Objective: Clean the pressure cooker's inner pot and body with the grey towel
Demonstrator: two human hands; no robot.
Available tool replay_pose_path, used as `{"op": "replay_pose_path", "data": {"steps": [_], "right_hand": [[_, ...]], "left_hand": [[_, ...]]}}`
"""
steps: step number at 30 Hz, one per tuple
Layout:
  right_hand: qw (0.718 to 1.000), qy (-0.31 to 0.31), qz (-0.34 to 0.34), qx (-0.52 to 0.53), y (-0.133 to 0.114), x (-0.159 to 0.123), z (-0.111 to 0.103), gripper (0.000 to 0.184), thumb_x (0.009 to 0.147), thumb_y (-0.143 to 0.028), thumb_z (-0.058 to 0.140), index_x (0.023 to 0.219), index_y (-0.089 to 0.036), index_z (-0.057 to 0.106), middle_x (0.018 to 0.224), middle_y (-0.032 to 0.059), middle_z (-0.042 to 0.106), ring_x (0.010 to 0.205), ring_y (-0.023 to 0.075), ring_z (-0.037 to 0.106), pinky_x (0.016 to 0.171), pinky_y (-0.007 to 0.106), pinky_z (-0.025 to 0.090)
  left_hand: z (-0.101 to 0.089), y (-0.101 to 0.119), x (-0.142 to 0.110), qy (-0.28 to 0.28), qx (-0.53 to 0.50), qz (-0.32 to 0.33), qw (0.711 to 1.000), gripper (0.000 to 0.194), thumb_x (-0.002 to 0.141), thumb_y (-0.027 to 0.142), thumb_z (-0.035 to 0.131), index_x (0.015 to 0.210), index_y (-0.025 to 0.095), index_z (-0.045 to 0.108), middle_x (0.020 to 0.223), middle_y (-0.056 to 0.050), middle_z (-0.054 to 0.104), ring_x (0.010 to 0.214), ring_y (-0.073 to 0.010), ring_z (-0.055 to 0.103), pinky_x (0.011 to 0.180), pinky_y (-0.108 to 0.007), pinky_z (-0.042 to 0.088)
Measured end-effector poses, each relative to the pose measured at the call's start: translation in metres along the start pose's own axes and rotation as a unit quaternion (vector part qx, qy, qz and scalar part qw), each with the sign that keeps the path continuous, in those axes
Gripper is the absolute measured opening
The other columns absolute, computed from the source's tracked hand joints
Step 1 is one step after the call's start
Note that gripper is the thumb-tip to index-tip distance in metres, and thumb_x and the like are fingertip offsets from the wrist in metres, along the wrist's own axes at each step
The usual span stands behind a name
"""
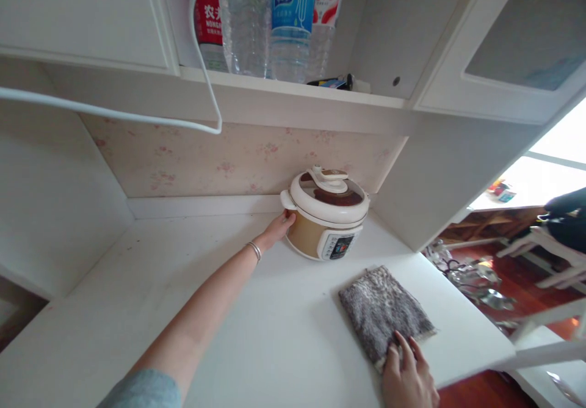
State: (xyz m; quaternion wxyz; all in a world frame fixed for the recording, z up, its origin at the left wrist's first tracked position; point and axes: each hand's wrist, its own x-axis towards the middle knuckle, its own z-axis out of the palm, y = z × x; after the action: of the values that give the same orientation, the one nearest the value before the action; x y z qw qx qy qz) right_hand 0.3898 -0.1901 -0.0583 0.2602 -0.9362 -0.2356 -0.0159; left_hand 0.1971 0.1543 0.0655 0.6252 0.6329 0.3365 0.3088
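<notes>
An electric pressure cooker (304,234) with a gold body, white lid rim and front control panel stands upright at the back right of the white counter (256,335). My left hand (277,227) reaches out to its left side and grips it just below the white side handle; some fingers are hidden behind the body. In front of the cooker lies a folded grey-brown cloth (384,310), flat on the counter. My right hand (409,371) has its curled fingertips on the cloth's near edge, and the thumb is partly hidden.
Above the counter, an open shelf (293,89) holds several plastic bottles (293,23). A white cable (151,118) hangs in front at the left. Cabinet side panels (439,176) flank the counter. Beyond its right edge are a white chair (549,335) and shiny metal items (476,280).
</notes>
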Motion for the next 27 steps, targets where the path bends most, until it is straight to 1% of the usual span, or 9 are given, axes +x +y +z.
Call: {"op": "replay_pose_path", "data": {"steps": [4, 8, 10, 12, 15, 17, 20, 24, 27], "right_hand": [[1.000, 0.024, -0.016, 0.009, 0.003, -0.001, 0.002, 0.054, 0.087, -0.052, 0.030, 0.126, -0.022, 0.053, 0.139, 0.0114, 0.047, 0.120, 0.0374, 0.048, 0.096, 0.056, 0.037], [0.997, 0.035, -0.007, 0.064, 0.005, 0.001, -0.003, 0.058, 0.085, -0.056, 0.035, 0.125, -0.017, 0.051, 0.131, 0.0168, 0.051, 0.117, 0.0371, 0.049, 0.094, 0.054, 0.038], [0.993, 0.049, -0.002, 0.110, 0.007, 0.001, -0.008, 0.063, 0.084, -0.059, 0.036, 0.123, -0.013, 0.052, 0.127, 0.0204, 0.053, 0.115, 0.0367, 0.049, 0.093, 0.053, 0.040], [0.986, 0.091, -0.017, 0.141, 0.006, -0.004, -0.011, 0.066, 0.083, -0.063, 0.036, 0.120, -0.011, 0.054, 0.122, 0.0219, 0.055, 0.113, 0.0360, 0.050, 0.092, 0.051, 0.040], [0.975, 0.121, -0.067, 0.177, -0.007, -0.020, -0.010, 0.065, 0.081, -0.067, 0.040, 0.113, -0.012, 0.057, 0.111, 0.0195, 0.059, 0.103, 0.0323, 0.054, 0.086, 0.045, 0.044], [0.968, 0.057, -0.095, 0.226, -0.027, -0.035, -0.005, 0.059, 0.081, -0.065, 0.044, 0.109, -0.015, 0.058, 0.099, 0.0143, 0.063, 0.088, 0.0259, 0.059, 0.074, 0.036, 0.048], [0.940, -0.106, -0.169, 0.276, -0.073, -0.061, 0.008, 0.045, 0.086, -0.058, 0.045, 0.103, -0.019, 0.060, 0.079, 0.0048, 0.064, 0.069, 0.0177, 0.060, 0.063, 0.026, 0.046], [0.859, -0.308, -0.300, 0.279, -0.153, -0.097, 0.028, 0.033, 0.093, -0.046, 0.041, 0.096, -0.022, 0.062, 0.062, -0.0023, 0.057, 0.056, 0.0123, 0.053, 0.056, 0.021, 0.039], [0.801, -0.392, -0.344, 0.294, -0.205, -0.121, 0.050, 0.028, 0.094, -0.041, 0.040, 0.089, -0.021, 0.059, 0.059, -0.0041, 0.054, 0.052, 0.0103, 0.047, 0.052, 0.020, 0.034]], "left_hand": [[0.023, 0.009, 0.016, -0.001, 0.033, -0.023, 0.999, 0.072, 0.079, 0.062, 0.056, 0.139, 0.024, 0.041, 0.142, -0.013, 0.047, 0.124, -0.0327, 0.046, 0.086, -0.041, 0.048], [0.043, 0.007, 0.019, 0.034, 0.028, -0.029, 0.999, 0.056, 0.082, 0.056, 0.057, 0.124, 0.020, 0.053, 0.132, -0.014, 0.054, 0.110, -0.0273, 0.055, 0.078, -0.033, 0.048], [0.047, -0.001, 0.007, 0.041, 0.024, -0.038, 0.998, 0.051, 0.083, 0.054, 0.056, 0.118, 0.018, 0.055, 0.126, -0.014, 0.057, 0.098, -0.0231, 0.059, 0.070, -0.030, 0.048], [0.044, -0.013, -0.015, 0.045, 0.019, -0.050, 0.998, 0.046, 0.083, 0.053, 0.055, 0.111, 0.017, 0.055, 0.113, -0.013, 0.061, 0.079, -0.0174, 0.061, 0.061, -0.027, 0.046], [0.027, -0.037, -0.064, 0.042, 0.018, -0.065, 0.997, 0.036, 0.078, 0.051, 0.061, 0.090, 0.017, 0.055, 0.075, -0.001, 0.058, 0.053, -0.0098, 0.048, 0.049, -0.022, 0.037], [0.011, -0.053, -0.101, 0.056, 0.023, -0.066, 0.996, 0.035, 0.074, 0.051, 0.065, 0.077, 0.020, 0.049, 0.060, 0.007, 0.044, 0.047, -0.0075, 0.036, 0.045, -0.021, 0.028], [-0.012, -0.073, -0.154, 0.080, 0.035, -0.085, 0.993, 0.043, 0.073, 0.052, 0.065, 0.065, 0.021, 0.035, 0.054, 0.009, 0.029, 0.048, -0.0074, 0.027, 0.045, -0.021, 0.021], [-0.033, -0.087, -0.201, 0.045, 0.025, -0.110, 0.993, 0.047, 0.074, 0.052, 0.064, 0.063, 0.021, 0.031, 0.054, 0.008, 0.027, 0.049, -0.0075, 0.025, 0.046, -0.022, 0.019], [-0.044, -0.092, -0.214, 0.035, -0.028, -0.111, 0.993, 0.047, 0.074, 0.054, 0.064, 0.064, 0.022, 0.032, 0.051, 0.009, 0.028, 0.047, -0.0071, 0.024, 0.045, -0.022, 0.017]]}}
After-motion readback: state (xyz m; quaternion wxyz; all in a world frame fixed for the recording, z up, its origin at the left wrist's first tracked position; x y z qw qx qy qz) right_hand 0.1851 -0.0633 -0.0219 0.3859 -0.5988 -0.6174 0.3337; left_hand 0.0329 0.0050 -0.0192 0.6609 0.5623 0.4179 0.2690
